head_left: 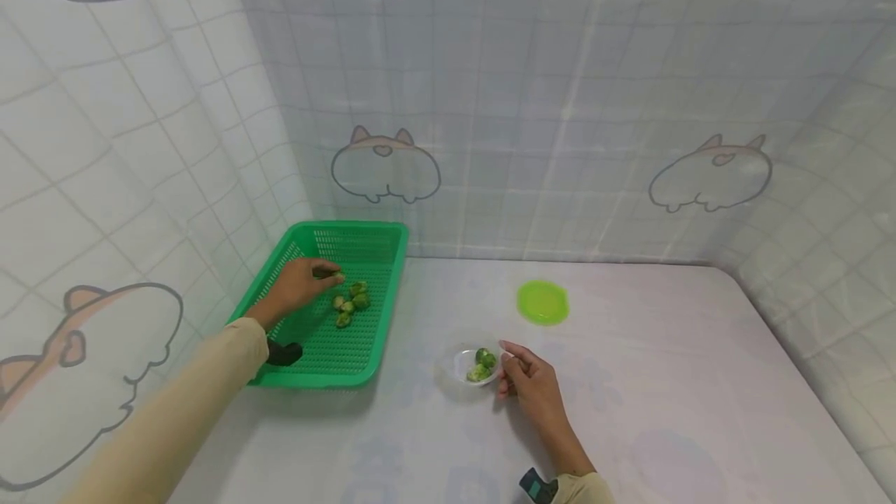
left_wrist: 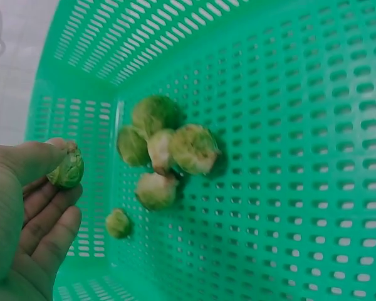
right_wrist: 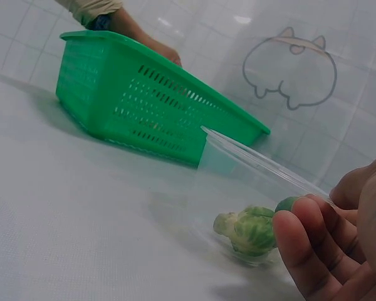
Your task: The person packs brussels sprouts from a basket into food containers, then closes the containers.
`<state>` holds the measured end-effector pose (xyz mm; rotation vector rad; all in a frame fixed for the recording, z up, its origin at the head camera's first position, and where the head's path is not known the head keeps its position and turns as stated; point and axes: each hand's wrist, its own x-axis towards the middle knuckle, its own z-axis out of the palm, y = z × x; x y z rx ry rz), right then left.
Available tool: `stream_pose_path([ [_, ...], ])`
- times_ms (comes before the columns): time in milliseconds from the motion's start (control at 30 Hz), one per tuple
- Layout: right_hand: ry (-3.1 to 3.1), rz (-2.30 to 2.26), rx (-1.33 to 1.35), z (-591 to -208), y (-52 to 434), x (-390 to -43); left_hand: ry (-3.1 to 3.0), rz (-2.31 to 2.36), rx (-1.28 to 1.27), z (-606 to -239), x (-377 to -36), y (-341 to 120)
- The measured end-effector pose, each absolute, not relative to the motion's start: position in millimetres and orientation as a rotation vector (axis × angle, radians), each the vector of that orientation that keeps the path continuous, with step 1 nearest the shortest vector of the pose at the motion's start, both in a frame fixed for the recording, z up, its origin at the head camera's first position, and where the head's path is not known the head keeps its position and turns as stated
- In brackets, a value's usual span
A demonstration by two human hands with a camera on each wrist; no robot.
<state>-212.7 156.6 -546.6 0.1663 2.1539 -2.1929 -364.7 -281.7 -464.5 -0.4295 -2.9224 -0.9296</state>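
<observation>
Tiled curtains printed with cartoon animals wall off our pale worktop (head_left: 665, 379) on the far and left sides. Largest on it is the green basket (head_left: 381, 255), set in the far left corner, its perforated floor keeping a loose cluster of sprouts (left_wrist: 169, 147) from rolling off. Toward the middle lies a green lid (head_left: 542, 302), apart from the clear bowl (head_left: 458, 360) nearer our edge, which already holds two sprouts (head_left: 481, 365). Our right hand (head_left: 533, 383) steadies that bowl, its fingers (right_wrist: 307, 251) curled against the rim and gripping it, likely so it cannot slide. Our left hand (head_left: 297, 286) reaches into the basket, thumb and fingers (left_wrist: 53, 213) pinching one sprout (left_wrist: 67, 169) just above the others.
</observation>
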Motion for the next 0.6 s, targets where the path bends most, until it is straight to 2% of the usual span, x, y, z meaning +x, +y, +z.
stream_pose_path([
  [333, 2.152, -2.158, 0.165, -522, 154, -203, -2.865, -0.963, -0.520, -454, -354, -268],
  [600, 2.149, -2.169, 0.161, -516, 154, -200, -2.838, -1.043, -0.549, -446, -343, -255],
])
